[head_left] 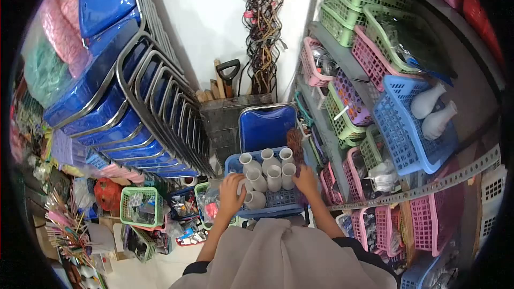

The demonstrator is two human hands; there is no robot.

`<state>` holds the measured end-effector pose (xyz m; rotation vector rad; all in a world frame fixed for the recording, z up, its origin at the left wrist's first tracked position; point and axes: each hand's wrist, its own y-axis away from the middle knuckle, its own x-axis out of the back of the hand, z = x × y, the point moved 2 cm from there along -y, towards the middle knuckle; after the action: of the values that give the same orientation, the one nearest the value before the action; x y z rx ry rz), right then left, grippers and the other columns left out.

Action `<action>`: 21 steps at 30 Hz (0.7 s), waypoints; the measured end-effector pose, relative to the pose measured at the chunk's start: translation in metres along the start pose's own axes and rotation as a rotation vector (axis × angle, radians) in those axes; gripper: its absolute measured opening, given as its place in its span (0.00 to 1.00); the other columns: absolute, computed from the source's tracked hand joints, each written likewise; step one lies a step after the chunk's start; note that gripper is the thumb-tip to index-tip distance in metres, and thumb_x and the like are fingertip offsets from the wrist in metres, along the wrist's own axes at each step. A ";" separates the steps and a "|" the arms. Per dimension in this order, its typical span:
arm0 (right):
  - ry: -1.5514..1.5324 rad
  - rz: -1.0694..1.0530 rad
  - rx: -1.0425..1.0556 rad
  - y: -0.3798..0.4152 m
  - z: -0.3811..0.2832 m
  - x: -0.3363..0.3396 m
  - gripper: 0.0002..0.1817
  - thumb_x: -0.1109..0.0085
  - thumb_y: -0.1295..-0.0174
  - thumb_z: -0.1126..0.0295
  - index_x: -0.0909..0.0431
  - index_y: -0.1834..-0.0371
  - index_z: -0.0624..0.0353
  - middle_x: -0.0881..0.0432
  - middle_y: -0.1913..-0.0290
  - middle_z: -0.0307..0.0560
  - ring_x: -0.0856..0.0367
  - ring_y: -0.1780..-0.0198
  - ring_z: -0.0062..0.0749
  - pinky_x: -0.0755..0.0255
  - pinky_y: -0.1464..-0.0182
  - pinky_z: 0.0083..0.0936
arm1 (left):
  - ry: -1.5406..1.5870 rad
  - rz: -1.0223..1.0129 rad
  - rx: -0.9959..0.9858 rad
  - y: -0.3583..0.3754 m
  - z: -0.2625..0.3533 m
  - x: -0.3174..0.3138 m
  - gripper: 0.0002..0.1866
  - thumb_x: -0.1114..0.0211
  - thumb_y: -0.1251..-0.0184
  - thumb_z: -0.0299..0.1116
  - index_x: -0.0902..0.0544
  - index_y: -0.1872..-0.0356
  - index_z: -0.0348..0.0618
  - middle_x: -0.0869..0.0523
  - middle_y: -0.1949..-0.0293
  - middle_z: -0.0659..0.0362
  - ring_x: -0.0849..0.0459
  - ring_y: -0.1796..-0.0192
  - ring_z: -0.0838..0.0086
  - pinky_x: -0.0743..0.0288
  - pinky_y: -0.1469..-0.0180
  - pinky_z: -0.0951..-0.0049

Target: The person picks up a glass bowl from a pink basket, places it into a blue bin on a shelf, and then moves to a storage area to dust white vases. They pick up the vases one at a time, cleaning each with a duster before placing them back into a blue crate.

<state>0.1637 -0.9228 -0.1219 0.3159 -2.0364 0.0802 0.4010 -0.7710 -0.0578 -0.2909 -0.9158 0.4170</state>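
Observation:
Several white vases [273, 177] stand close together in a blue plastic basket [267, 212] in front of me, their round mouths facing up. My left hand [232, 191] is at the basket's left side, its fingers curled around a pale vase [246, 184] that they partly hide. Just beside that hand, another white vase [255, 200] leans at the near side of the basket. Over the right side, my right hand [306, 182] is closed on a brown bristly duster [294, 140], which points away from me; its lower part is hidden.
Stacked blue chairs [115, 104] rise on the left. A single blue chair [267, 128] stands behind the basket. Shelves on the right hold plastic baskets, including a blue one [399, 128] with two white vases [439, 120]. A green basket [141, 207] sits lower left.

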 end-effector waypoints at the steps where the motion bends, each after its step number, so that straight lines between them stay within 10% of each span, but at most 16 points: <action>1: 0.000 -0.008 0.009 0.005 0.008 -0.017 0.31 0.34 0.50 0.61 0.32 0.42 0.60 0.27 0.48 0.59 0.28 0.45 0.56 0.31 0.45 0.42 | 0.000 -0.030 0.027 0.011 -0.002 -0.005 0.16 0.39 0.45 0.28 0.24 0.52 0.43 0.22 0.51 0.54 0.27 0.45 0.57 0.37 0.44 0.58; 7: 0.308 0.072 -0.232 0.017 0.070 -0.084 0.40 0.34 0.52 0.65 0.44 0.36 0.60 0.31 0.44 0.61 0.30 0.44 0.57 0.32 0.45 0.49 | 0.150 -0.114 0.174 0.043 -0.009 -0.041 0.16 0.38 0.44 0.30 0.24 0.54 0.43 0.22 0.53 0.53 0.28 0.45 0.57 0.36 0.45 0.58; 21: -0.500 0.208 -0.208 0.078 0.106 -0.003 0.27 0.36 0.62 0.68 0.28 0.55 0.68 0.20 0.60 0.63 0.20 0.56 0.53 0.28 0.52 0.38 | -0.300 -0.377 0.658 0.018 -0.066 -0.126 0.50 0.22 0.66 0.47 0.39 0.40 0.41 0.37 0.40 0.50 0.39 0.37 0.51 0.40 0.44 0.43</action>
<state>0.0536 -0.8670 -0.1684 -0.0145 -2.5439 -0.0928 0.3826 -0.8183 -0.1914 0.5524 -1.0449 0.3936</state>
